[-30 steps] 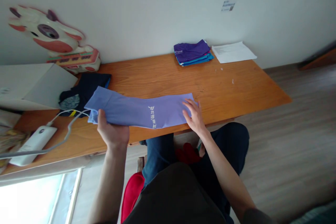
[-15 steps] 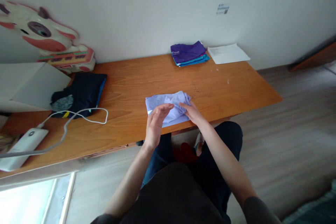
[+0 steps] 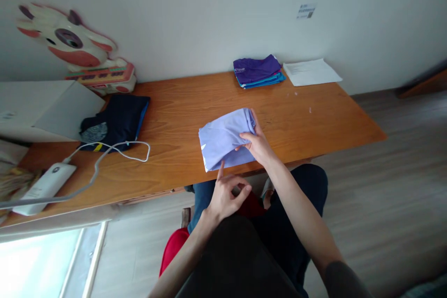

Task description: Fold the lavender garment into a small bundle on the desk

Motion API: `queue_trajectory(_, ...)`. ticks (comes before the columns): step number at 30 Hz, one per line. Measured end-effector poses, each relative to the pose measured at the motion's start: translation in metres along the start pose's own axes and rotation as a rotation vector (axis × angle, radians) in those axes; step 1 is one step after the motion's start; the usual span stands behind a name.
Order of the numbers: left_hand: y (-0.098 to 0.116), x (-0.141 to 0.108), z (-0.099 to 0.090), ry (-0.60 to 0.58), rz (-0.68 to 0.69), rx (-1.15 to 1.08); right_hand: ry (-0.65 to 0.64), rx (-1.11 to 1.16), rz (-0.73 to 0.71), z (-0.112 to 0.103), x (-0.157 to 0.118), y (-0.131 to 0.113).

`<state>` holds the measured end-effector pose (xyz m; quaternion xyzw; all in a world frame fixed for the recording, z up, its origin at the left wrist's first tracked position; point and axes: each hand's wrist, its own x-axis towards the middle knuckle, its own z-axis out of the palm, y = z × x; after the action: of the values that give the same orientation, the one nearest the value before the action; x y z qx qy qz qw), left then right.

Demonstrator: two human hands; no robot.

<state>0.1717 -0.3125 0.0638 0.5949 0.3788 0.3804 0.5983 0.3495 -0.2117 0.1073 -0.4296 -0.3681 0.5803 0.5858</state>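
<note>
A folded lavender garment (image 3: 225,132) lies at the front edge of the wooden table, its right end rolled and slightly lifted. My right hand (image 3: 257,142) grips that right end, thumb on top and fingers behind the fold. My left hand (image 3: 226,195) is in front of the table edge, palm partly up, with the index finger pointing at the garment's near edge. Its other fingers are curled loosely apart and hold nothing. Whether the index fingertip touches the cloth I cannot tell.
Folded purple and blue clothes (image 3: 258,72) and white papers (image 3: 312,72) lie at the table's back. On the left are dark folded clothing (image 3: 122,114), a cow-shaped toy keyboard (image 3: 104,79), a white box (image 3: 66,107) and a white power bank (image 3: 47,188) with a cable.
My right hand has closed on the garment's right end, and the top layer looks smoother and raised. My left hand has moved back toward my body, from above the cloth to below the table edge.
</note>
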Motion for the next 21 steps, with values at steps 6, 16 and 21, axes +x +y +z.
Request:
queue_trajectory(6,-0.012,-0.012,-0.033,0.214,-0.113,0.04,0.015,-0.146,-0.046,-0.008,0.0,0.003)
queue_trajectory(16,-0.029,-0.016,-0.058,0.159,0.074,0.512,-0.028,-0.469,-0.019,-0.048,-0.017,0.027)
queue_trajectory(21,-0.031,-0.018,-0.059,0.128,0.076,0.541,-0.059,-0.645,-0.057,-0.063,-0.013,0.026)
